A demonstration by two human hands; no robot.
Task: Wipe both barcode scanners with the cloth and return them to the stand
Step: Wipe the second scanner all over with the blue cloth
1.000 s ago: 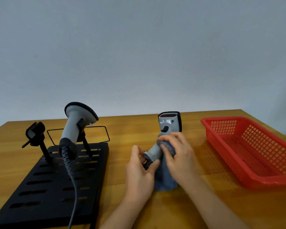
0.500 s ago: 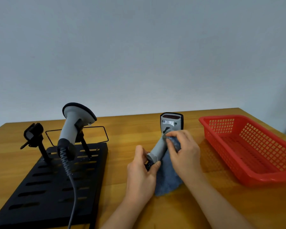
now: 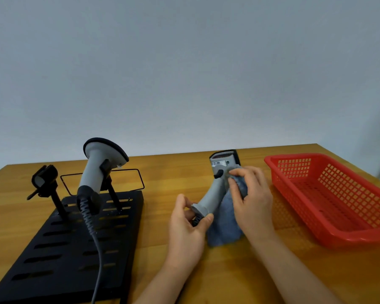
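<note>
From the head camera, the left hand (image 3: 188,229) pinches the butt end of a grey barcode scanner (image 3: 215,189) between thumb and fingers, holding it tilted above the wooden table (image 3: 184,167) with its head pointing away from the person. The right hand (image 3: 250,198) grips a blue cloth (image 3: 225,227) and presses a bunched part of it against the scanner's neck, just below the trigger; the rest of the cloth hangs down to the tabletop. At the left, a second scanner (image 3: 97,170) sits in one cradle of the black slotted stand (image 3: 59,255), its coiled cable (image 3: 92,233) trailing toward the near edge. The stand's other cradle (image 3: 45,183) (further left) holds nothing. A red plastic basket (image 3: 338,229) rests on the table at the right, well apart from the stand.
</note>
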